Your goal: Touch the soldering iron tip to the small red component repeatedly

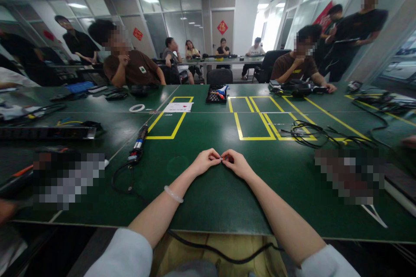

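Observation:
My left hand and my right hand meet fingertip to fingertip over the green table, in the middle of the head view. Both are closed in a pinch around a small grey and orange-red piece. Its kind is too small to make out, and the fingers cover most of it. A pale bracelet circles my left wrist. Beyond the hands, near the table's middle, stands a black tray with blue, white and red items in it.
Yellow tape outlines mark the green table. To the left lies a cylindrical tool with a black cable; a white tape ring is farther off. Coiled black cables spread on the right. Several people sit or stand around.

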